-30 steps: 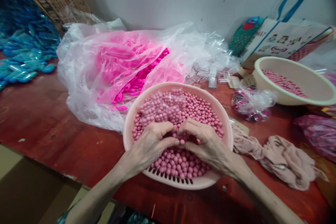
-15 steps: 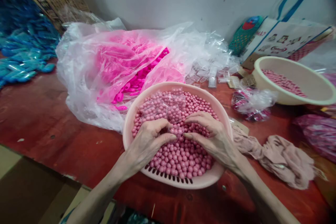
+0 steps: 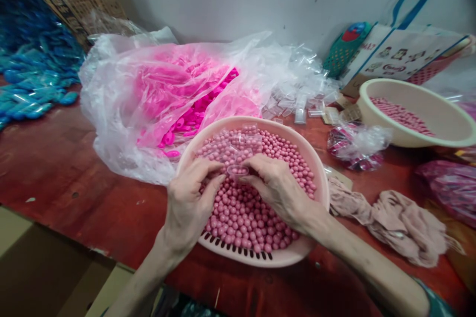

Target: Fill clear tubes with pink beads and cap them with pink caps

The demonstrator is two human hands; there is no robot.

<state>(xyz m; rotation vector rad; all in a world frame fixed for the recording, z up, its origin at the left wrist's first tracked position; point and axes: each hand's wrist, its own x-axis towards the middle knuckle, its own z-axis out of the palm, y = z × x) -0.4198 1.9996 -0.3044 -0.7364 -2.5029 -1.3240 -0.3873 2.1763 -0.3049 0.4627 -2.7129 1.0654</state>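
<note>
Head view: the right hand (image 3: 278,188) pinches one clear case (image 3: 238,171) over the beads; the left hand (image 3: 189,195), thumb and finger narrowly parted, is just left. Below, one basket (image 3: 238,256) holds too many pink beads (image 3: 253,220) to count; far right, one cream bowl (image 3: 397,128).

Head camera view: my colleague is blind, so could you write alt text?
A right hand holds a small clear pouch over a basket of pink beads, the left hand close beside it. Behind sits a plastic bag of bright pink pieces.

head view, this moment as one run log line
left grip: beside clear packet | right grip: at packet edge | basket: loose pink beads
</note>
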